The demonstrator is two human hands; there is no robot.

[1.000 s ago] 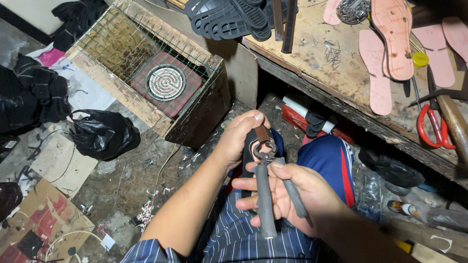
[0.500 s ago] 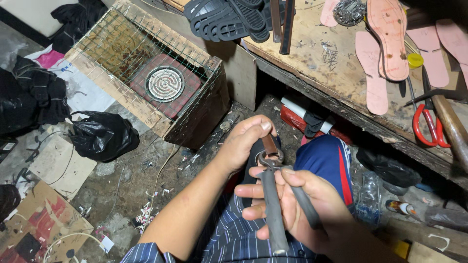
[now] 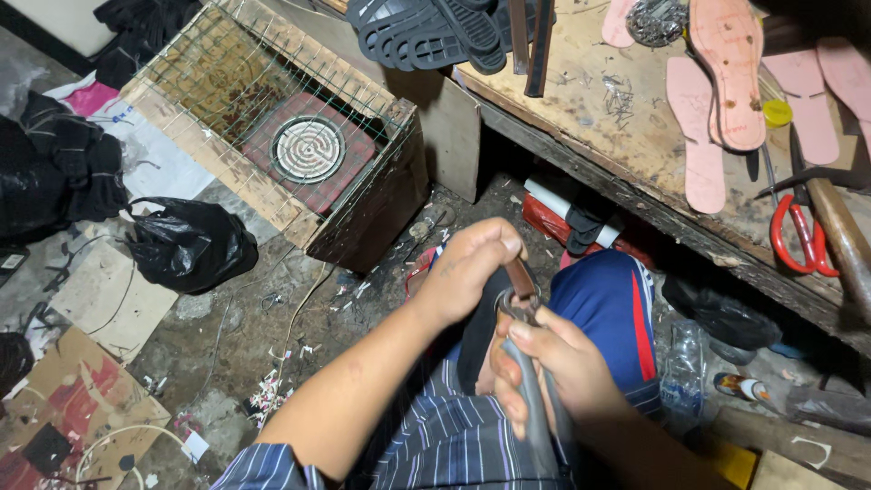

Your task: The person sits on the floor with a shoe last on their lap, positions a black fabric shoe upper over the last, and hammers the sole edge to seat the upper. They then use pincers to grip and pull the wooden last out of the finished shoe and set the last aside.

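Brown leather strip (image 3: 521, 275), small and narrow, pinched at its lower end in the metal nose of the pliers (image 3: 535, 399), upper end tucked under the thumb and fingers of the left hand (image 3: 467, 272). Held over the lap, above the blue shorts with a red stripe (image 3: 608, 318). Left hand curled shut around a dark rounded object, largely hidden, with the strip against its edge. Right hand (image 3: 549, 381) clenched tight round the two grey handles of the pliers, squeezed together, nose closed on the strip just below the left thumb. Hands touching, right just under left.

One pair of pliers, one strip. On the wooden bench (image 3: 635, 145) above: four pink insoles in view, one pair of red-handled scissors (image 3: 798, 240), one hammer handle (image 3: 844, 245), a stack of black rubber soles (image 3: 435, 32), number not countable. To the left, one wire-covered wooden crate (image 3: 272, 136) with one round coil burner (image 3: 308, 150) inside. One black plastic bag (image 3: 190, 245) on the littered floor beside the crate.
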